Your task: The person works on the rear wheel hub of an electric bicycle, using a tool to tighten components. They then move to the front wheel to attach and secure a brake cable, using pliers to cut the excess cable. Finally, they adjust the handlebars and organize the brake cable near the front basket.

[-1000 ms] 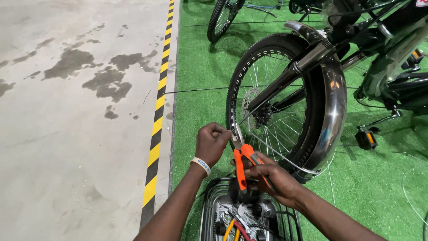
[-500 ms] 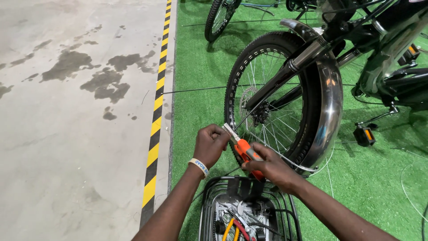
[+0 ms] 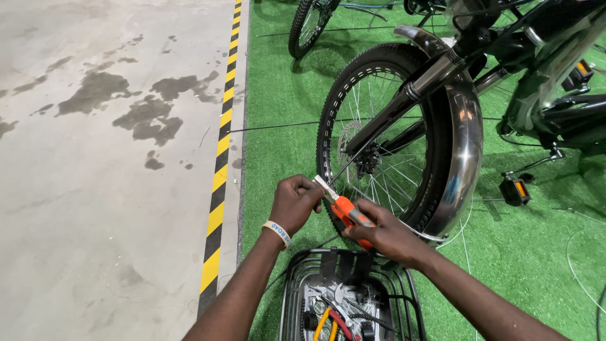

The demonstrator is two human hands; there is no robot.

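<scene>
Right hand (image 3: 385, 233) grip clenched round orange cutters (image 3: 346, 211); left hand (image 3: 295, 202) pinching tip; wheel (image 3: 404, 145) just beyond.

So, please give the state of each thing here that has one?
left hand: closed, at the cutters' tip
right hand: gripping the orange handles
orange-handled cutters: held, tilted, jaws shut
front wheel: upright on green turf
wire basket: open, tools inside
concrete floor: stained with dark patches

A wire basket (image 3: 404, 284) is set before the bicycle wheel (image 3: 391, 139), with striped floor tape (image 3: 221, 164) to their left.
</scene>
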